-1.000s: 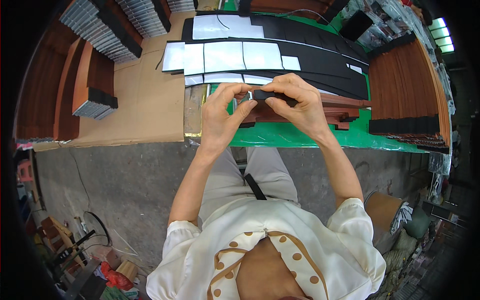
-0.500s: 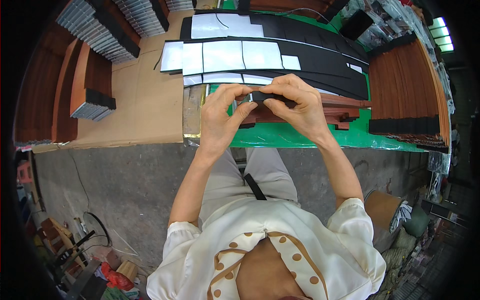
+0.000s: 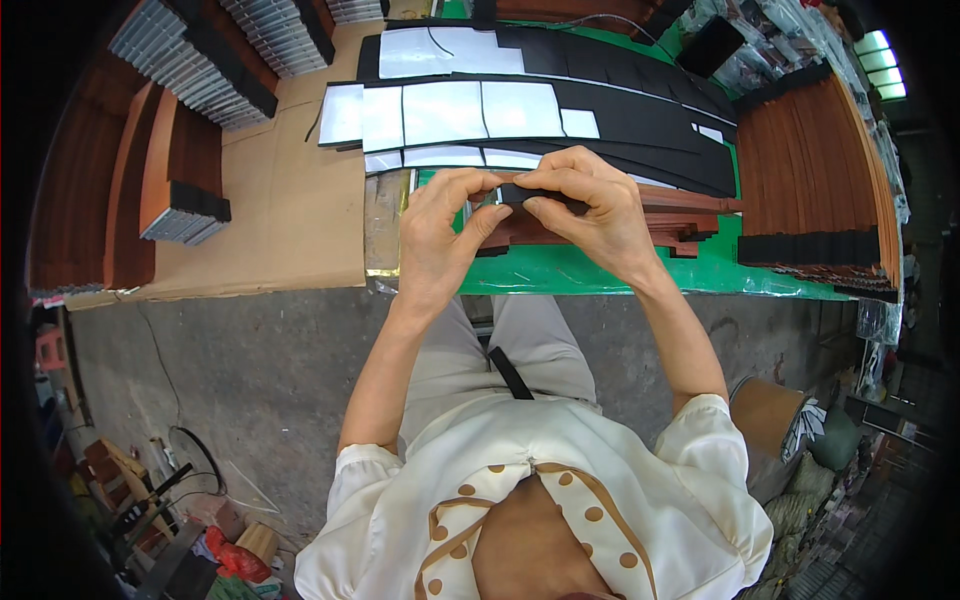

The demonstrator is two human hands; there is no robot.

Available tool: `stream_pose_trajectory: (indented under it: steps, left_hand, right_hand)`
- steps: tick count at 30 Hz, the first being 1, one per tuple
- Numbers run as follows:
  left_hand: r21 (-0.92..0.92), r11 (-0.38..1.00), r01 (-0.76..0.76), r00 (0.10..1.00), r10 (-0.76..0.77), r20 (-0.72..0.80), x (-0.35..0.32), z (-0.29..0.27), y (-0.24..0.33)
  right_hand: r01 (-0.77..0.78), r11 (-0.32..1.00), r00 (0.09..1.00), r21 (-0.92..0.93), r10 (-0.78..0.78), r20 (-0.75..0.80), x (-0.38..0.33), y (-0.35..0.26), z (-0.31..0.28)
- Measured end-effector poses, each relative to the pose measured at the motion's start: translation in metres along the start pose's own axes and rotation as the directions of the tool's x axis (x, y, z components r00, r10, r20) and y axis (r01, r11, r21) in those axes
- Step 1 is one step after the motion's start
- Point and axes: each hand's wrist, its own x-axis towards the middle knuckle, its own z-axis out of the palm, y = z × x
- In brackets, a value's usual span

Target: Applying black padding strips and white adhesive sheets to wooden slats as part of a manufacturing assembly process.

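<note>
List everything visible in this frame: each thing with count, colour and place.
small black strip: one, black, pinched between both hands above the table edge
black sheets with white backing: several, black and white, laid across the table beyond the hands
wooden slats: a low stack, reddish brown, under the hands
green mat: one, green, covering the near table
cardboard: one sheet, tan, left of the mat
wooden panels: a stack, reddish brown, far right
left hand: one, grip on the strip
right hand: one, grip on the strip
</note>
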Motion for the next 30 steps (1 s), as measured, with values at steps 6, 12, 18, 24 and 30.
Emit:
stream_pose_trajectory:
  steps: [6,12,18,24,30]
  left_hand:
    - [0.020,1.000,-0.013,1.000,0.013,-0.001,-0.001,0.001,0.000]
    - [0.058,0.997,-0.057,0.998,0.056,0.031,0.000,-0.002,0.001]
    - [0.121,0.970,-0.213,0.977,0.210,0.032,0.000,-0.001,-0.004]
    - [0.150,0.947,-0.283,0.959,0.282,0.029,-0.001,0.000,-0.005]
    - [0.356,0.852,-0.385,0.917,0.395,0.048,0.000,0.003,0.001]
  right_hand:
    - [0.009,1.000,1.000,0.025,-0.009,0.021,-0.001,0.006,0.000]
    - [0.001,0.996,0.998,0.091,0.004,-0.056,-0.007,0.007,-0.006]
    - [0.083,0.997,0.996,0.004,-0.083,-0.021,-0.007,0.009,-0.005]
    - [0.063,0.998,0.998,0.027,-0.062,-0.026,-0.007,0.007,-0.003]
    - [0.255,0.954,0.950,-0.161,-0.277,-0.140,-0.011,0.014,0.008]
